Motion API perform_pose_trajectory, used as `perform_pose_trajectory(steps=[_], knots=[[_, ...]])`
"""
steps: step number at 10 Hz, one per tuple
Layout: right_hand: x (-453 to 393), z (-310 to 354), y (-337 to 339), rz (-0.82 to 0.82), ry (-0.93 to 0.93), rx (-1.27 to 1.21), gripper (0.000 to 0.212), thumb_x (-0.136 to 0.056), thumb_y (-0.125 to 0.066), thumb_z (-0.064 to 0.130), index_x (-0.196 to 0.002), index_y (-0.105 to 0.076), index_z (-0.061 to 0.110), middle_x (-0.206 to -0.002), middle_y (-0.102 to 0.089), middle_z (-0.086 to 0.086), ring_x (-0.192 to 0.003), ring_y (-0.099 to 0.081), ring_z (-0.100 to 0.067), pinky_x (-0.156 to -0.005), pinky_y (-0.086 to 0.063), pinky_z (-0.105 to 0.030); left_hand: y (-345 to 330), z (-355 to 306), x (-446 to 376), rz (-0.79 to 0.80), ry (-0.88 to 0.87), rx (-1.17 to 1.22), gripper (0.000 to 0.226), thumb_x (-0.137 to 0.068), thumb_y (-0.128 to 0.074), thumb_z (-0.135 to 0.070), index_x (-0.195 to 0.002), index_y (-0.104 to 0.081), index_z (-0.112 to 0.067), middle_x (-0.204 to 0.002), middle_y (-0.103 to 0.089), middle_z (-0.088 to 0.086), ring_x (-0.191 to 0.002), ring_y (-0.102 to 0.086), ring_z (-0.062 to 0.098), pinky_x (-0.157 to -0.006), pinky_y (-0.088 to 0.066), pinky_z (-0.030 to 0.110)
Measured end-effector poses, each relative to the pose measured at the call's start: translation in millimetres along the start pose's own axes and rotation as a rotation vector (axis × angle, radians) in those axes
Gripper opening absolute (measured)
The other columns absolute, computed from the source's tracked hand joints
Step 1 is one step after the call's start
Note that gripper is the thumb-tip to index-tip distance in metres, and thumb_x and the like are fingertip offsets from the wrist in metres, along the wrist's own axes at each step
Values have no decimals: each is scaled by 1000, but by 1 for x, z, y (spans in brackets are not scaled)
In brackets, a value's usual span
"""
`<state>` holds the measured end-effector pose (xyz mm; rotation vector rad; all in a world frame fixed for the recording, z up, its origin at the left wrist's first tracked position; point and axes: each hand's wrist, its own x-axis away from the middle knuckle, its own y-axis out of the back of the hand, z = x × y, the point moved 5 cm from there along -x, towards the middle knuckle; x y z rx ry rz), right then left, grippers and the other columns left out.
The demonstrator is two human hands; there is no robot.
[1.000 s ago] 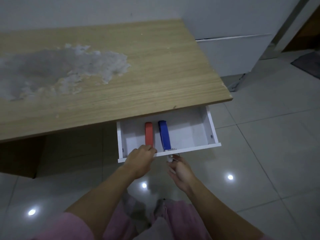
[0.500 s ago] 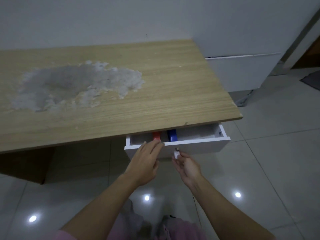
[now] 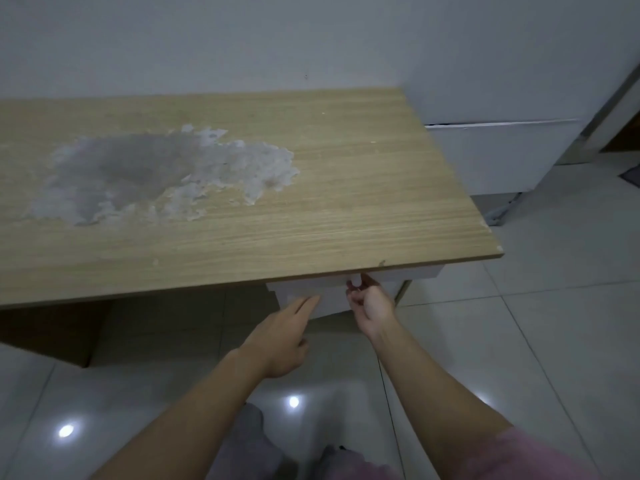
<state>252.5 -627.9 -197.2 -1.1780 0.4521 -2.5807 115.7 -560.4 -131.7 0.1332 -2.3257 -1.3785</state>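
A white drawer (image 3: 332, 301) sits pushed in under the front edge of a wooden desk (image 3: 346, 209); only its front panel shows, and its inside is hidden. My left hand (image 3: 284, 337) lies with straight fingers against the drawer front, left of the knob. My right hand (image 3: 369, 301) pinches the small white knob (image 3: 355, 282) at the middle of the drawer front, just below the desk edge.
The desk top carries a large grey-white worn patch (image 3: 156, 174) at the left. A white cabinet (image 3: 502, 154) stands at the desk's right end against the wall. Glossy floor tiles (image 3: 519, 341) spread to the right and below, with light spots reflected.
The drawer slid in from wide open to shut, hiding the red and blue items inside. Both hands moved forward with it, and the view tilted up.
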Motion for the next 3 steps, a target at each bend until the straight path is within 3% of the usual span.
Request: perform_pose_trajectory(steps=[1,2,3], knots=[[-4,1,1,22,-13,9,63,-81,-24,-27,-138,-34,-1,-140,-41,-23,-132,-42,-30,-109,-34,-34,-3,7,1,39,30,18,75,-85,-50,-13,-146,-5,-17,-154,-21,3,-136,-32,25,-109,-35,36],[0,3,2,64,-11,64,69,-80,-25,-28,-140,-33,4,-149,-34,-16,-136,-36,-28,-109,-34,-38,0,9,1,58,50,49,76,-86,-49,-13,-146,-4,-17,-155,-19,4,-141,-24,23,-112,-31,33],[9,-1,7,59,-1,196,68,-81,-31,-23,-140,-33,10,-146,-37,-10,-123,-45,-26,-100,-42,-38,7,9,0,62,88,98,76,-86,-50,-14,-146,-3,-15,-154,-19,5,-140,-26,23,-112,-30,33]])
